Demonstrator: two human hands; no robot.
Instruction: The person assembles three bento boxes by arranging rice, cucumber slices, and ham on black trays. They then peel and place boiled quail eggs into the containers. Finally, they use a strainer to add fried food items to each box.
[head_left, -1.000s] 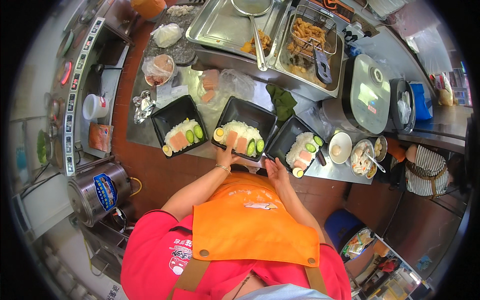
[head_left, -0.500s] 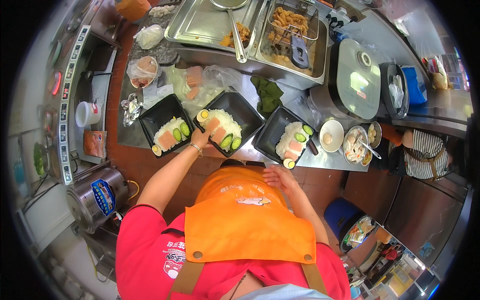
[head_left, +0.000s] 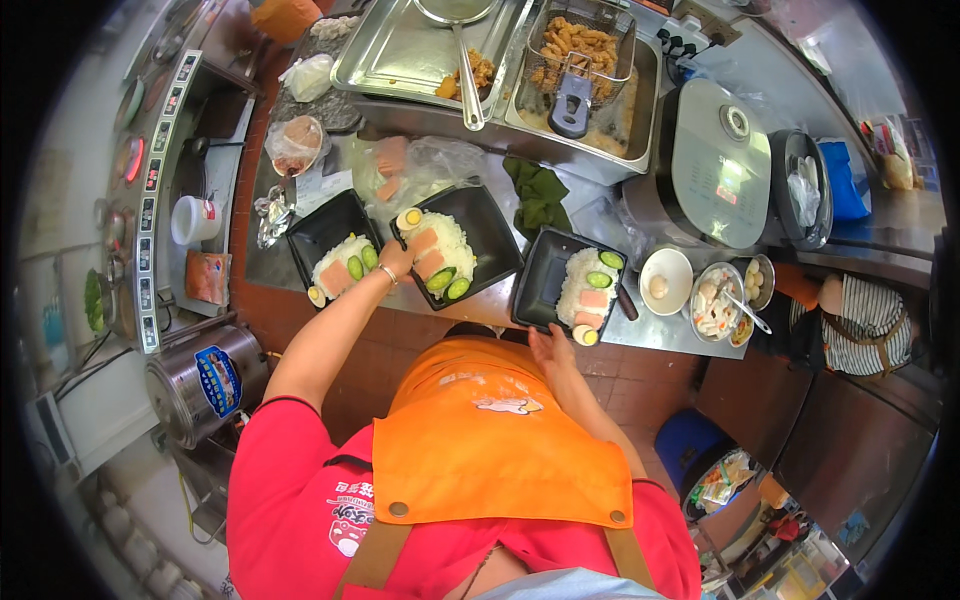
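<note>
Three black meal trays with white rice, pink luncheon meat slices, cucumber slices and egg halves stand along the counter's near edge. My left hand (head_left: 397,261) grips the near left rim of the middle tray (head_left: 488,215), thumb and fingers closed on it. Left of it is the left tray (head_left: 325,222), partly behind my hand. At the near edge of the right tray (head_left: 541,285), my right hand (head_left: 552,352) has its fingers stretched out, next to an egg half (head_left: 585,335). Whether those fingertips touch the tray I cannot tell.
Behind the trays lie luncheon meat (head_left: 390,160) on plastic film and a green cloth (head_left: 538,193). Farther back are a steel pan (head_left: 385,50) and a frying basket (head_left: 580,45). Bowls (head_left: 665,280) and a rice cooker (head_left: 715,165) stand right. Another person's striped clothing (head_left: 870,320) shows far right.
My right hand has moved up to the right tray's near edge. The middle tray has turned slightly under my left hand. The frying basket's handle has swung left.
</note>
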